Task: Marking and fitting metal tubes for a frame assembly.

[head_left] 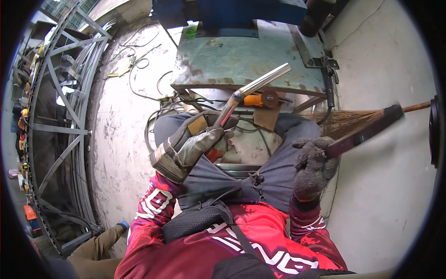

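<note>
Plainly crooked, the metal tube (240, 94) (bright, but dark midway).

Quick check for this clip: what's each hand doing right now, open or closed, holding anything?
Left hand: closed, holding a bent, silvery metal tube.
Right hand: closed, gripping a dark, flat, elongated bar.

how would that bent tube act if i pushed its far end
The tube is probably stiff, as it looks like metal. With the left hand gripping its lower part and the far end sticking out unsupported, it may pivot in the glove. Its shiny upper part could feel slippery.
</note>
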A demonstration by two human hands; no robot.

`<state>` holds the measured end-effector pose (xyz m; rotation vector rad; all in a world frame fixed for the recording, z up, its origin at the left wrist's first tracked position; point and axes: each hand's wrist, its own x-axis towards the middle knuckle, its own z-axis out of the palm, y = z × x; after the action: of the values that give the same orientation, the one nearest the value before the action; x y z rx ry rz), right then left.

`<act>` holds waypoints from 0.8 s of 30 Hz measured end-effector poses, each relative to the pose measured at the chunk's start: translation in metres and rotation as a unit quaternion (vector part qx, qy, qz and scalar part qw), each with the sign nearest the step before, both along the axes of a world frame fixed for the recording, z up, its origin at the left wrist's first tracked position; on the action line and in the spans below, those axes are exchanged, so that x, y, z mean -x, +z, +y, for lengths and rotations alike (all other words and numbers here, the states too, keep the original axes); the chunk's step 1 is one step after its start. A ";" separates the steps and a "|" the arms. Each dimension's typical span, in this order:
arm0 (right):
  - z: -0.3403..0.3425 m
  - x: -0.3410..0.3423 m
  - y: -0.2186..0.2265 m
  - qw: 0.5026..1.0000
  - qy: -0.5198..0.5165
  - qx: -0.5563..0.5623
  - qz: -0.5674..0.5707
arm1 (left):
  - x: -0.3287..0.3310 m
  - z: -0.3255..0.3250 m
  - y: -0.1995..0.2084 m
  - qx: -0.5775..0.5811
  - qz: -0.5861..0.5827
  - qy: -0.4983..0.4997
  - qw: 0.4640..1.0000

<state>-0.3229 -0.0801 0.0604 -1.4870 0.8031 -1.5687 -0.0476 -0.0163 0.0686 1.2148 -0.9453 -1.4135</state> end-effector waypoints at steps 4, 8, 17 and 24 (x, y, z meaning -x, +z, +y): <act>0.003 -0.005 -0.040 0.938 0.096 0.049 0.330 | 0.006 -0.001 -0.012 -0.048 0.038 0.017 0.998; 0.017 0.004 -0.051 0.933 0.135 -0.040 0.331 | -0.001 -0.005 -0.007 -0.091 -0.019 -0.029 0.995; 0.015 0.002 -0.064 0.959 0.094 -0.159 0.214 | -0.027 -0.030 -0.091 -0.073 -0.102 0.005 0.992; 0.029 0.013 -0.094 0.908 0.172 -0.260 0.279 | -0.029 -0.011 -0.089 -0.087 -0.095 0.053 0.990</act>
<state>-0.3361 -0.0508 -0.0335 -1.5634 1.1004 -0.5895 -0.0186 -0.0272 -0.0203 1.5291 -0.8848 -1.3348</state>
